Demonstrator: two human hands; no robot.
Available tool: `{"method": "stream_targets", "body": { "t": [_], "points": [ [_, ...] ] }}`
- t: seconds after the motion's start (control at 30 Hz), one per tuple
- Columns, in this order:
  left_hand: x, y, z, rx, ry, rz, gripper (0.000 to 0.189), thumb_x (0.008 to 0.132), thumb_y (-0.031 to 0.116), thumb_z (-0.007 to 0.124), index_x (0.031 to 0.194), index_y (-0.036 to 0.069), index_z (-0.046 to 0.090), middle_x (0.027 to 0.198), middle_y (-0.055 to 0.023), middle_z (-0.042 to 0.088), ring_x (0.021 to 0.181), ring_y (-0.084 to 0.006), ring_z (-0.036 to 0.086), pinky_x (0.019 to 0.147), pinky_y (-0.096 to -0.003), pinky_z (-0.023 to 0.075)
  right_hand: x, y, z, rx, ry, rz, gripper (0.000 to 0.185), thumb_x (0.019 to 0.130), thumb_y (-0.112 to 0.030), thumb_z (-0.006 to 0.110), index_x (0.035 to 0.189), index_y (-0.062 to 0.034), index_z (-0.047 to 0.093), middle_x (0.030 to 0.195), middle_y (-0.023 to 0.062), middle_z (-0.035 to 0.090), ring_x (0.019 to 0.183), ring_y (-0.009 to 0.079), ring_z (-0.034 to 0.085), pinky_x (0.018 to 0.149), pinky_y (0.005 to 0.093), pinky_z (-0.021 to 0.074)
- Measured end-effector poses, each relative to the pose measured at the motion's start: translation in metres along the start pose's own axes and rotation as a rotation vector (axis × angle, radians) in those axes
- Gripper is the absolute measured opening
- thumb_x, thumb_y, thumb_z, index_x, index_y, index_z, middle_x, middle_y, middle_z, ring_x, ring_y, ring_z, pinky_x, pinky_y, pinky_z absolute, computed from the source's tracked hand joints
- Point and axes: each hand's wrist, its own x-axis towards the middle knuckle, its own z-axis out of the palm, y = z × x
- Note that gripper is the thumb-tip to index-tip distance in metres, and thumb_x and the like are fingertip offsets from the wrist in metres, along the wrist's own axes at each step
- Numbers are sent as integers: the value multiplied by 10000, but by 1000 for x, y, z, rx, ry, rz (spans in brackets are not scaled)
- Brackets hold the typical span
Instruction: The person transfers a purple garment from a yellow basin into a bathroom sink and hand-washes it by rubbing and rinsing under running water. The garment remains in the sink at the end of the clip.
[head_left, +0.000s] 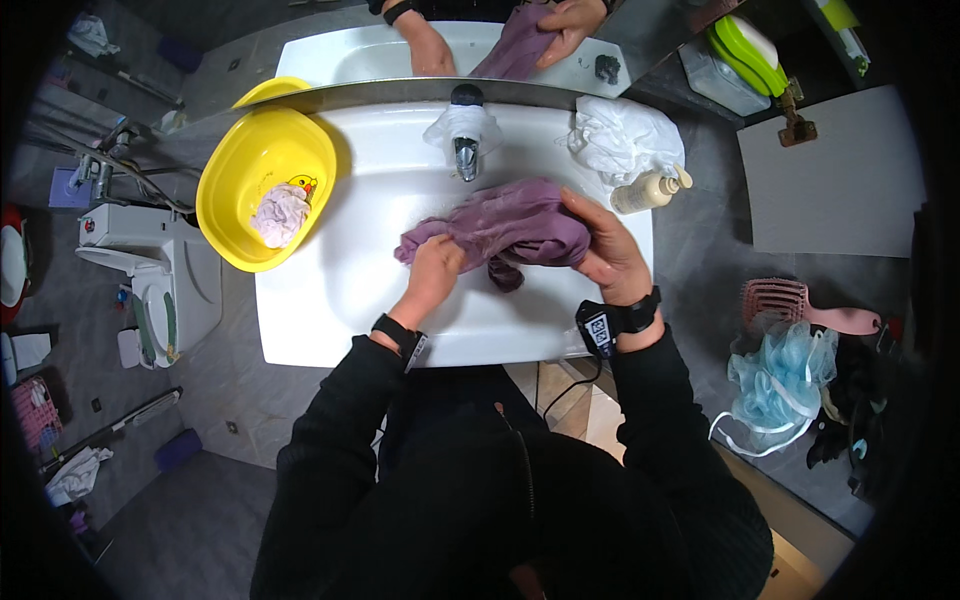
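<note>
A wet purple cloth (517, 217) is stretched across the white washbasin (360, 300), just in front of the chrome tap (466, 157), which has a white wrap round its base. My left hand (436, 270) grips the cloth's left part with curled fingers. At the right end, my right hand (616, 251) holds the bunched cloth between thumb and fingers; some of its fingers are hidden by the fabric. A small dark end of cloth hangs below the middle, over the bowl. Both wrists bear black bands with small devices.
A yellow plastic basin (266, 255) holding a pale pink cloth (281, 216) rests on the washbasin's left side. On the right rim are a crumpled white plastic bag (630, 139) and a cream pump bottle (645, 193). A mirror stands behind the tap. A pink hairbrush (844, 320) and blue bath puff (784, 375) lie farther right.
</note>
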Motion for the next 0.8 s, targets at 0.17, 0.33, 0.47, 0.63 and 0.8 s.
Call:
{"method": "stream_targets", "body": {
  "t": [0.17, 0.33, 0.47, 0.63, 0.8],
  "points": [
    [8, 20, -7, -359, -90, 12, 246, 957, 219, 634, 1085, 9, 623, 1154, -175, 631, 1104, -283, 613, 936, -368, 474, -17, -13, 49, -291, 222, -84, 387, 910, -99, 620, 1259, 46, 540, 1105, 88, 650, 948, 139, 665, 851, 264, 551],
    [16, 47, 6, -301, 92, 46, 234, 953, 179, 586, 1118, 15, 609, 999, -160, 664, 1011, -358, 624, 889, -412, 481, -37, -26, 82, -557, 131, -185, 448, 835, -92, 723, 1225, 34, 542, 1096, 69, 651, 972, 131, 640, 890, 255, 489],
    [15, 25, -58, -969, 58, -303, 236, 1053, 289, 419, 958, 108, 538, 884, 30, 508, 802, -91, 456, 719, -266, 423, -49, -58, 64, -983, 289, -161, 487, 752, -42, 798, 1175, -5, 561, 1030, 38, 651, 902, 91, 614, 818, 249, 505],
    [8, 46, -130, -1056, 125, -353, 256, 1060, 322, 438, 1036, 97, 556, 987, -22, 603, 899, -120, 577, 814, -306, 500, -41, -43, 14, -1380, 394, -166, 607, 706, -58, 839, 1228, -39, 530, 971, 41, 632, 861, 120, 601, 772, 275, 521],
    [-3, 66, -169, -1060, 306, -393, 224, 1043, 287, 491, 1045, 81, 578, 955, -14, 599, 862, -113, 570, 783, -286, 510, -38, -27, -7, -1768, 432, -218, 614, 721, -19, 767, 1285, -69, 530, 997, 15, 648, 909, 126, 604, 799, 291, 508]
  ]
}}
